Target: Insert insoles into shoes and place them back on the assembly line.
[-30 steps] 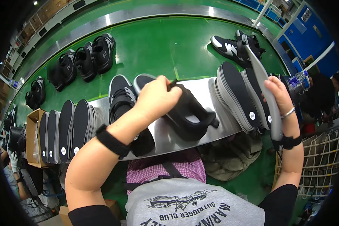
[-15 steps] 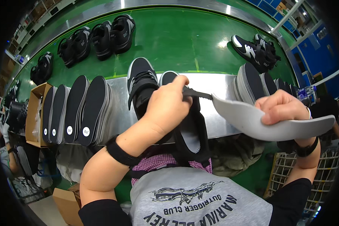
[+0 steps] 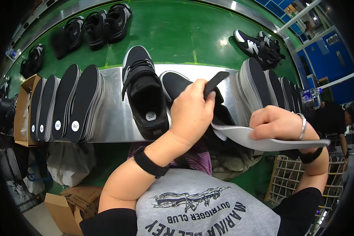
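Note:
My left hand (image 3: 192, 106) is closed on the black strap (image 3: 216, 83) of a black sneaker (image 3: 177, 82) with a silver toe rim, and the strap's free end sticks up past my fingers. In my right hand (image 3: 277, 124) is an insole (image 3: 263, 142), its pale grey underside facing me. The insole's narrow end meets the sneaker's opening, partly hidden behind my left hand; how far in it reaches I cannot tell. A matching sneaker (image 3: 143, 94) stands to the left on the metal ledge, toe away from me, with an insole bearing a white round sticker inside.
Stacks of black insoles (image 3: 84, 102) stand at the left beside an open cardboard box (image 3: 21, 118). More insole stacks (image 3: 255, 82) are on the right. Beyond the metal ledge (image 3: 112, 118), several sneakers (image 3: 118, 23) rest on a green surface (image 3: 161, 31). A wire cart (image 3: 291, 177) stands at the lower right.
The insole's narrow end has come down from near the strap to the sneaker's opening. The held sneaker has swung, its heel now further right. My left hand has lowered with the strap, and the view has shifted.

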`<state>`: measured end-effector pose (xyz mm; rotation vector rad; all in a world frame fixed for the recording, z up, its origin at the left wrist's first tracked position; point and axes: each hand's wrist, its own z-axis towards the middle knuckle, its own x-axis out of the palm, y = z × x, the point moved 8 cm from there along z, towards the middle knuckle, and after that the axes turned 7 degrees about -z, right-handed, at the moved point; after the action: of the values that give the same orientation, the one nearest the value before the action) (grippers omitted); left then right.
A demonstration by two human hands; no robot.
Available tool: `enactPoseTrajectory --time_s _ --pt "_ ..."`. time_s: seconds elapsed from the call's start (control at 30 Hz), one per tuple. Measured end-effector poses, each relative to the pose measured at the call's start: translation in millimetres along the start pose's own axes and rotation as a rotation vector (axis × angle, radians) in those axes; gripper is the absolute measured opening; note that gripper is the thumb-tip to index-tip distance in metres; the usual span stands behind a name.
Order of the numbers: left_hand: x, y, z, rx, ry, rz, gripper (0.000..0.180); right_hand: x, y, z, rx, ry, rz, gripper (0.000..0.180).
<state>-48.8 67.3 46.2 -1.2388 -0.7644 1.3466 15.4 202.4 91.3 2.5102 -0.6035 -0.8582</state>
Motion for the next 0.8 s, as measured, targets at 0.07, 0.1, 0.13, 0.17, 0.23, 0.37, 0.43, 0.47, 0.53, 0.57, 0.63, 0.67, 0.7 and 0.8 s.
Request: enactPoseTrajectory --time_s 0.07,0.1,0.13,0.17,0.23,0.37,0.43,0.47,0.53,0.57,0.63,0.67,0.7,0.8 --pt "2.7 9.5 3.3 -0.063 0.002 -0.055 0.018 1.4 -11.5 7.1 0.052 -0.016 -0.025 0.024" --pt "4.3 14.9 4.3 -0.105 0.022 -0.073 0.018 2.7 -17.6 13.2 0.099 -0.026 -0.046 0.026" --pt "7.1 15.3 7.1 -0.100 0.027 -0.072 0.018 4.6 -13.2 19.5 0.029 -0.075 -0.145 0.026" --pt "10.7 17.3 10.4 -0.126 0.037 -0.054 0.018 10.9 -6.9 27.3 -0.043 -0.124 -0.247 0.025" --pt "21.8 16.3 10.7 -0.150 0.049 -0.037 0.018 30.4 17.3 36.1 -0.268 -0.443 -0.710 0.018" --pt "-5.9 17.1 22.7 -0.020 -0.247 -0.146 0.016 21.3 28.2 87.3 -0.184 -0.491 -0.919 0.017" --pt "-10.5 15.4 24.7 0.010 -0.239 -0.003 0.017 16.6 30.9 88.2 -0.276 -0.474 -0.814 0.032" --pt "-8.7 14.0 21.3 -0.004 -0.228 0.018 0.016 18.4 30.5 83.3 -0.512 -0.486 -0.770 0.041" --pt "-15.6 28.1 16.6 -0.117 -0.230 -0.033 0.015 20.6 45.7 68.8 -0.320 -0.381 -0.873 0.050" --pt "-14.7 35.0 15.3 -0.118 -0.250 -0.030 0.015 25.0 57.2 49.4 -0.423 -0.502 -1.030 0.052" --pt "-8.6 29.8 12.9 -0.124 -0.225 -0.072 0.016 24.2 28.4 23.1 -0.227 -0.426 -1.226 0.054" --pt "-8.5 27.6 10.4 -0.113 -0.225 -0.118 0.017 22.5 12.6 18.1 -0.098 -0.406 -1.083 0.054" --pt "2.3 23.2 15.2 -0.088 -0.186 -0.181 0.019 17.3 6.7 5.7 -0.068 -0.389 -1.087 0.048" --pt "17.2 31.2 20.3 -0.033 -0.215 -0.168 0.023 21.5 50.3 4.8 -0.106 -0.309 -1.130 0.018"
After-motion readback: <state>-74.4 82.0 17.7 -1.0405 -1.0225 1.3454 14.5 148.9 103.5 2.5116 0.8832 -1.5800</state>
